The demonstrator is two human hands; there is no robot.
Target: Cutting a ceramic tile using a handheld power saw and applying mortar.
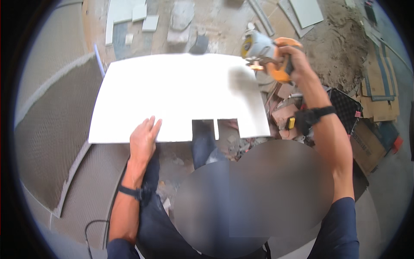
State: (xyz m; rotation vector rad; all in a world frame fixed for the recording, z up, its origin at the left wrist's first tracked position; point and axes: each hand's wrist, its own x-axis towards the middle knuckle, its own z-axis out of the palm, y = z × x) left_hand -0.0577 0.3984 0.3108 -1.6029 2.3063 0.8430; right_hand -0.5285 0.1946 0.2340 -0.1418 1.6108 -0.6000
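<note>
A large white board [172, 90] with notches in its lower edge lies across my lap, a pale patch of shadow at its right. My left hand [144, 137] grips its lower left edge, fingers on the top face, thumb not clearly seen. My right hand [293, 62] holds an orange-and-grey power tool [276, 64] by its handle at the board's upper right corner; the tool's front is motion-blurred, so whether it touches the board is unclear.
Textured tiles [51, 125] stand or lie at the left. White offcuts [150, 23] and boards [306, 11] are at the back. Rubble [284, 114], a black case [347, 101] and flattened cardboard [377, 82] are at the right. Grey blurs hide the bottom centre.
</note>
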